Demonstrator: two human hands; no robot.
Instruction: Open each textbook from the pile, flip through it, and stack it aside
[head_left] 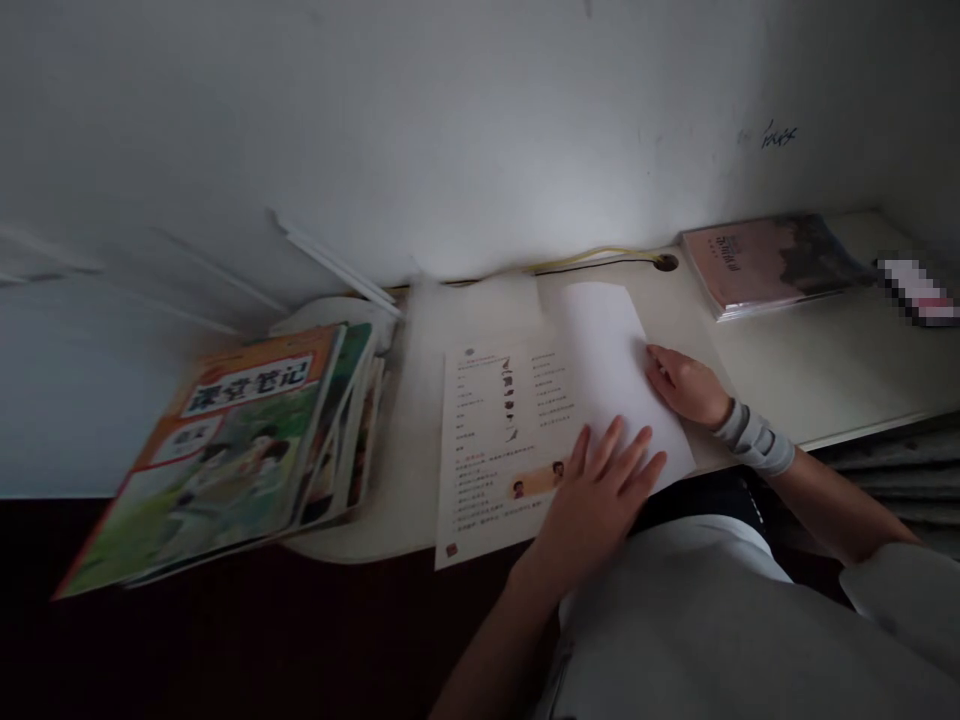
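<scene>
A printed worksheet [495, 440] lies on the pale desk [825, 360], with a blank white page [611, 360] folded or laid over its right half. My left hand [596, 495] rests flat on the lower part of the paper, fingers spread. My right hand [686, 385] lies at the white page's right edge, fingers curled onto the edge; a grey band [754, 440] wraps that wrist.
A stack of colourful books [232, 450] sits on the desk's left end, overhanging the edge. A pink book [772, 262] lies at the back right. A cable hole [664, 263] and a yellow cord [585, 256] run along the wall.
</scene>
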